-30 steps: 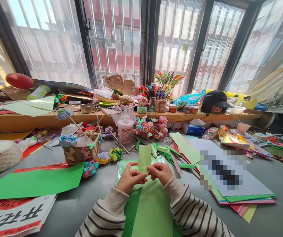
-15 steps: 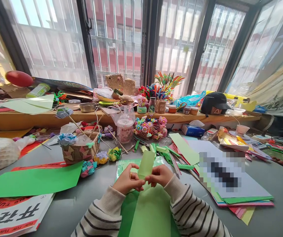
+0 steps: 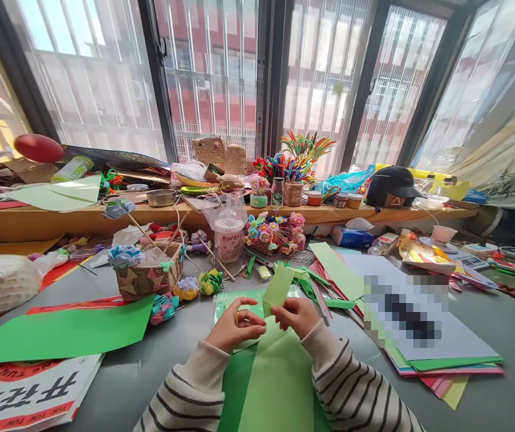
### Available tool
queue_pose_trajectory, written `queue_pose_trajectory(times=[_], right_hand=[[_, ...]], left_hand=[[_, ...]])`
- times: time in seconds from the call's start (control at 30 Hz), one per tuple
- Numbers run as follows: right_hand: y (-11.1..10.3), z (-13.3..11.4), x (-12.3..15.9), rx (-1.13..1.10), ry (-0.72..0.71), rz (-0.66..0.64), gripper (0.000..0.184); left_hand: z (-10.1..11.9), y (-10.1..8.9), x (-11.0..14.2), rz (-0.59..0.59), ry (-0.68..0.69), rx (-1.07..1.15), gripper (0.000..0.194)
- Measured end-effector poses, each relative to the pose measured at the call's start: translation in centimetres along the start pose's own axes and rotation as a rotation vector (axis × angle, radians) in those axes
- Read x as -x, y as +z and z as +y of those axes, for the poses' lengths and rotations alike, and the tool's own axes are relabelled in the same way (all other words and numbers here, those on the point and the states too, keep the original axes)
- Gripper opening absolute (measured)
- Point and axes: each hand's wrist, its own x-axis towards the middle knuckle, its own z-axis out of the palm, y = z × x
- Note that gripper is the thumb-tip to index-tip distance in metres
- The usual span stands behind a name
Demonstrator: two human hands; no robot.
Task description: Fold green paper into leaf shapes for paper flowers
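A small light-green paper strip (image 3: 277, 289) stands up, tilted to the right, pinched at its lower end by my right hand (image 3: 299, 316). My left hand (image 3: 235, 326), wearing a ring, is curled just left of the strip's base with its fingertips together; whether it touches the paper I cannot tell. Both hands hover over a light-green sheet (image 3: 277, 384) that lies on a darker green sheet (image 3: 234, 390) on the grey table (image 3: 158, 360). Striped sleeves cover both my wrists.
A large green sheet (image 3: 59, 333) lies to the left. A woven basket with paper flowers (image 3: 147, 273) stands behind it. A stack of coloured paper (image 3: 423, 336) sits at the right. Green paper strips (image 3: 315, 282), a plastic cup (image 3: 228, 234) and a flower bouquet (image 3: 275, 231) crowd the middle. A cluttered windowsill (image 3: 221, 213) runs behind.
The paper strip has tipped from upright over to the right, carried by my right hand. My left hand's fingers have slipped down from the strip's base.
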Motion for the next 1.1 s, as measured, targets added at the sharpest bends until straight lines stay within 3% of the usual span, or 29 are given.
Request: queue_pose_trajectory(times=[0.43,0.83,1.1], right_hand=[[0.3,-0.1,0.1,-0.022,0.045,-0.062,0.027],[-0.4,0.8,-0.2,-0.055,0.074,-0.267,0.029],[-1.5,-0.6,-0.1,-0.076,0.123,-0.187,0.028]], left_hand=[[-0.1,0.4,0.0,0.003,0.034,0.010,0.052],[-0.4,0.3,0.0,-0.057,0.055,0.004,0.052],[0.0,0.0,0.2,-0.069,0.056,0.019,0.049]])
